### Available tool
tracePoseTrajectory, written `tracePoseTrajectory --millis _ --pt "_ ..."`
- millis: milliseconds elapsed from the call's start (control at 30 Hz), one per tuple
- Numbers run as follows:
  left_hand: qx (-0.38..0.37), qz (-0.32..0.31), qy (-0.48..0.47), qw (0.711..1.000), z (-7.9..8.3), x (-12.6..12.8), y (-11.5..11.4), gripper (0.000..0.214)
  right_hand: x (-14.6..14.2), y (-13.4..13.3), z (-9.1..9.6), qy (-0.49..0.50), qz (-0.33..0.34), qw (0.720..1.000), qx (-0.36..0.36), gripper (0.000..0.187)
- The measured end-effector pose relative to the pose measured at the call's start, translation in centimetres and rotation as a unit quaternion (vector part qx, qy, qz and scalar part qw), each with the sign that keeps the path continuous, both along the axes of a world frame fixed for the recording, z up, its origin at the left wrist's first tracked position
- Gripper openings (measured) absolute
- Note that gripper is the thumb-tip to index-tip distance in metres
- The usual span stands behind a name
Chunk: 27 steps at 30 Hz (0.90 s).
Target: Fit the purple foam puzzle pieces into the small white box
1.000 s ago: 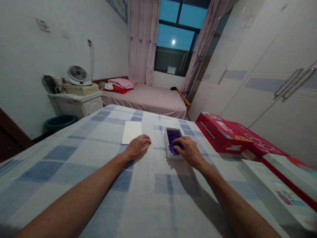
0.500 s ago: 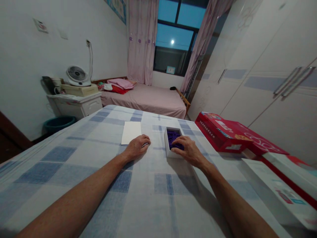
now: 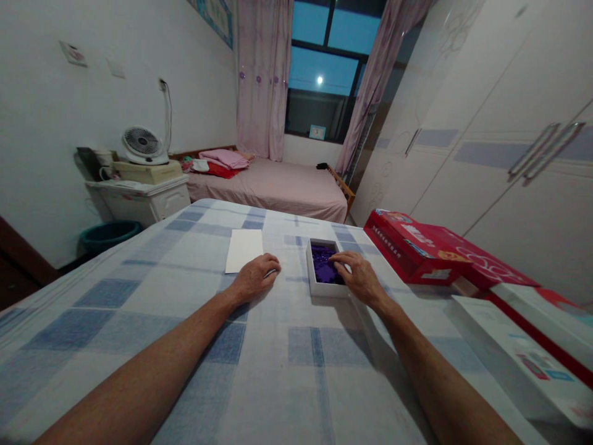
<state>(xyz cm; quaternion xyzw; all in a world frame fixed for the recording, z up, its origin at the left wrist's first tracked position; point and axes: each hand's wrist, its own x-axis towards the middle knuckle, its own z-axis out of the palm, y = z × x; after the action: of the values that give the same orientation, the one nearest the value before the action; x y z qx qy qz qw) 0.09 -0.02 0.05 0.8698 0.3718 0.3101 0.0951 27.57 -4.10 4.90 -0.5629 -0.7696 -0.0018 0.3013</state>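
Observation:
A small white open-topped box [image 3: 330, 289] sits on the checked cloth, holding a dark purple filling [image 3: 324, 259] with a flatter purple patch at its near end. My right hand [image 3: 360, 276] reaches over the box's right side, thumb and fingers bent together at the purple contents. What those fingertips pinch, if anything, is too small to tell. Left of the box, my left hand [image 3: 256, 275] rests on the cloth with curled fingers. Anything inside it is hidden. Just behind that hand lies a flat white rectangular piece [image 3: 244, 246], like a card or lid.
Red boxes [image 3: 417, 247] stand along the right side of the checked cloth [image 3: 278, 346], with a white open box or lid [image 3: 523, 358] nearer to me. Beyond are a bed [image 3: 287, 185], a small fan [image 3: 143, 145] on a cabinet and a wardrobe [image 3: 463, 123].
My right hand has shifted slightly right from over the box's middle, so more of the purple contents shows, including the flat patch. My left hand has stayed in place.

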Motion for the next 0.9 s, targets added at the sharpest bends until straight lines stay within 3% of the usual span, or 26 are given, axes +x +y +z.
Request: tracePoseTrajectory --millis 233,467,567,700,900 --pt "0.021 0.041 0.007 0.999 0.3 0.0 0.1 0.020 -0.6 -0.4 0.2 -0.011 -0.016 1.000 -0.002 0.014" --pt "0.050 0.264 0.003 0.963 0.5 -2.2 0.5 0.028 -0.5 -1.3 0.5 -0.018 -0.042 0.999 -0.004 0.022" --pt "0.058 0.303 0.005 0.951 0.9 -2.8 0.5 0.030 -0.1 -2.8 0.5 -0.034 -0.039 0.999 -0.010 0.020" --pt "0.054 0.221 -0.017 0.974 1.7 -1.2 -0.3 0.029 -0.1 -4.7 -0.1 -0.075 -0.019 0.997 -0.015 0.010" --pt "-0.036 0.080 -0.016 0.996 2.4 2.8 -2.6 0.024 -0.4 -7.3 -0.3 -0.109 -0.009 0.994 -0.020 0.011"
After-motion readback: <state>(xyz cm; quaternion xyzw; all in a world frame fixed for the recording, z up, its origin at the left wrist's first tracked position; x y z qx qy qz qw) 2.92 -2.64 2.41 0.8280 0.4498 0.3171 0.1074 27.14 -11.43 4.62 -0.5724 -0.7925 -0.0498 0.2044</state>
